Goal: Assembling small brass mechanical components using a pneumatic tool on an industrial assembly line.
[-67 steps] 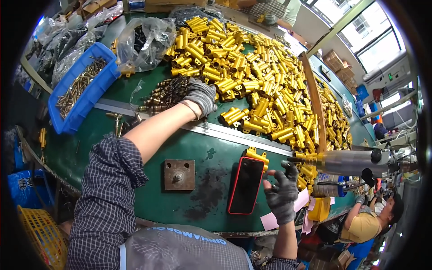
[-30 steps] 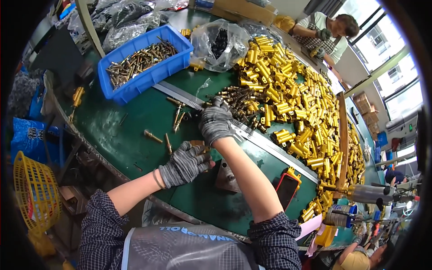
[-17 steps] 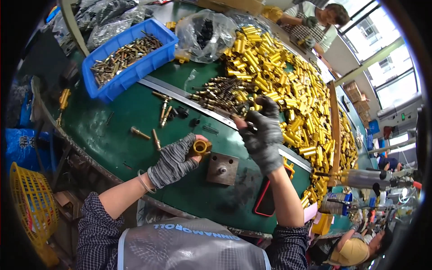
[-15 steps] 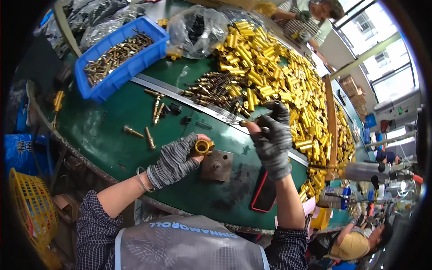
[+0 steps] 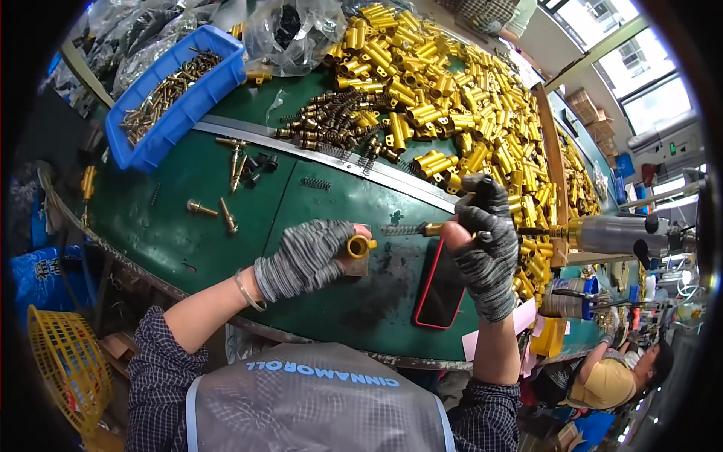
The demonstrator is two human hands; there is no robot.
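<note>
In a grey knitted glove, my left hand (image 5: pixel 305 260) is closed round a gold cylindrical housing (image 5: pixel 367 243), its round open end facing up. Directly beneath it lies a square metal block (image 5: pixel 358 267), mostly hidden by hand and housing. My right hand (image 5: pixel 486 252), gloved alike with bare fingertips, pinches a brass pin (image 5: pixel 433 229). A thin coil spring (image 5: pixel 403 230) sticks out from the pin toward the housing, apart from it. A red-edged phone (image 5: pixel 439 290) lies on the green table (image 5: pixel 316 316) below my right hand.
Many gold housings (image 5: pixel 452 113) heap up at the far right, beside pins fitted with springs (image 5: pixel 339 120). A metal strip (image 5: pixel 301 154) crosses the table. A blue bin (image 5: pixel 177 105) of brass pins stands far left. Loose pins (image 5: pixel 228 216) lie nearer. Other people work at right.
My right hand has come nearer and slightly right, bringing the pin and spring into view. My left hand has shifted right with the housing, now covering more of the metal block. The view has turned.
</note>
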